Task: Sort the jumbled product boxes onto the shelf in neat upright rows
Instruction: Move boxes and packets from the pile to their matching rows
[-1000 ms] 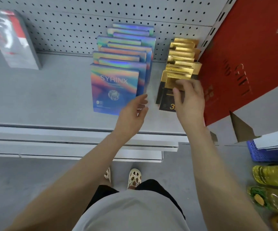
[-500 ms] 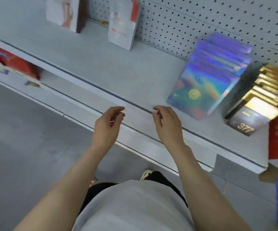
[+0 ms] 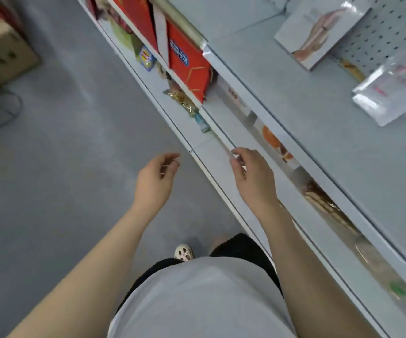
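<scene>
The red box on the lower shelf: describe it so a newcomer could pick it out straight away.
Start from the grey top shelf running along the right, then drop to the tier beneath its front edge. There stands the red box, upright, with a blue label near its top and gold line patterning below. Its neighbours are small sweets in gold and teal wrappers; it is far larger.

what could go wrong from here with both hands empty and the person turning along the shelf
Both the left hand and right hand hold nothing, so no box is at risk yet. The clear-wrapped pack near the pegboard sits askew and could get knocked in a hasty reach. The cable on the floor could trip someone.
</scene>
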{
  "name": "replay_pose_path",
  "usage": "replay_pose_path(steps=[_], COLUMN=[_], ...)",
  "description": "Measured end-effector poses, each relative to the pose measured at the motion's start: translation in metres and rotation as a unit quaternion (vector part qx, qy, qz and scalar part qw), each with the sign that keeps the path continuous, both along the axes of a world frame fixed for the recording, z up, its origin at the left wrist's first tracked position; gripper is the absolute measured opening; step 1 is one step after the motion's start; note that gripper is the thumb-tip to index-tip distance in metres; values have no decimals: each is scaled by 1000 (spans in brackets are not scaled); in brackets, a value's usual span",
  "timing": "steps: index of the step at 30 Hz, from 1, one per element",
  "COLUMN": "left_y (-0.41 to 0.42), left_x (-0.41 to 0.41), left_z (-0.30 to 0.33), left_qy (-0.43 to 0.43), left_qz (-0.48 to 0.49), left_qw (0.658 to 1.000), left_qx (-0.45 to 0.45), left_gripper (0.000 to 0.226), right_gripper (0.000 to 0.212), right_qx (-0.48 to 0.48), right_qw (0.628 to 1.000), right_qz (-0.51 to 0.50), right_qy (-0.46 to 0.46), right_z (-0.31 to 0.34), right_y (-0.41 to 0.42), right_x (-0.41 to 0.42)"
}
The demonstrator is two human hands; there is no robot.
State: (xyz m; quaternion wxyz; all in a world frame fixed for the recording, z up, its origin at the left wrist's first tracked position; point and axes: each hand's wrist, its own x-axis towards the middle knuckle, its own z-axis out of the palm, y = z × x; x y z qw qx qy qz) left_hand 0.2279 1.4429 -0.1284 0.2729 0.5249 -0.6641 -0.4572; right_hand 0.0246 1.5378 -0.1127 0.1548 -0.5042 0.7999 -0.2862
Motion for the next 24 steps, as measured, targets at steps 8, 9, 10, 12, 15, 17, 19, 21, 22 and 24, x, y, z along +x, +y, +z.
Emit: replay_pose_path(steps=[8,9,10,12,15,17,19,21,22,24], left_y=[-136,-157,-179,-227,-303,-340,-391,-437,-461,-511], left_x=[32,33,33,32,28,25,22,19,18,16], left_z=[-6,-6,-7,-7,-1,5,11,15,17,19], left_qy=[13,9,8,3,-9,-12,-20,-27,-28,-28], left_qz=[79,84,88,98,116,112,112,117,119,116], left_qw=[997,996,996,995,993,994,994,993,992,993], left_qx=[7,6,4,-1,4,-2,-8,-5,-5,-6], left_gripper=[23,23,23,22,22,22,22,22,22,21], right_gripper=[30,30,30,29,28,28,29,28,27,26], right_qx=[-2,-5,-9,-14,-11,-19,-22,-24,-27,-30], right_qw=[998,997,997,996,994,993,992,991,991,992], right_qz=[69,72,75,83,102,113,125,127,124,119], right_qy=[9,7,3,-8,-20,-22,-18,-19,-29,-38], right_z=[-5,-7,-8,-12,-10,-6,-2,2,4,5], right_y=[-166,-190,-216,-269,-356,-400,-458,-509,-534,-583], right_x=[17,16,14,11,4,0,-4,-6,-6,-6])
